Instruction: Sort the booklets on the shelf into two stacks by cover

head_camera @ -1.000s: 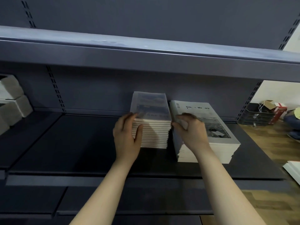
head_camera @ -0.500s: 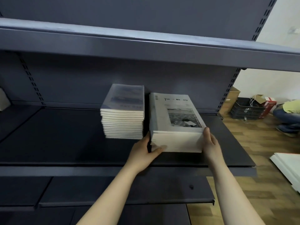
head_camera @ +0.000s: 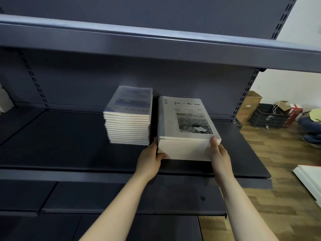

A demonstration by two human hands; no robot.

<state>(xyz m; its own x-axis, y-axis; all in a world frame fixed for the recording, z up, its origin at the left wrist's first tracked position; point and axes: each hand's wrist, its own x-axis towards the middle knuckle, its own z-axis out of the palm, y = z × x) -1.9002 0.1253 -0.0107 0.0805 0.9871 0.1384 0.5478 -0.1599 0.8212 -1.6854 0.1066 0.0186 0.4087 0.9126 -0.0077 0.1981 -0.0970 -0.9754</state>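
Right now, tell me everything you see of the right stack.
The right stack is a pile of paper booklets, white page edges forward. Its pale top cover bears a black title and a monochrome photo. It lies flat on the shelf, right of the left stack. The left hand grips its front-left corner, the right hand its front-right.

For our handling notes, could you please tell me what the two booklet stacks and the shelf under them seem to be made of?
The left stack: paper, with a cover that looks glossy or film-wrapped, given the pale sheen over its print. The right stack: paper, matte-looking cover, white page edges. The shelf: probably painted metal, dark, dull, with slotted uprights behind.
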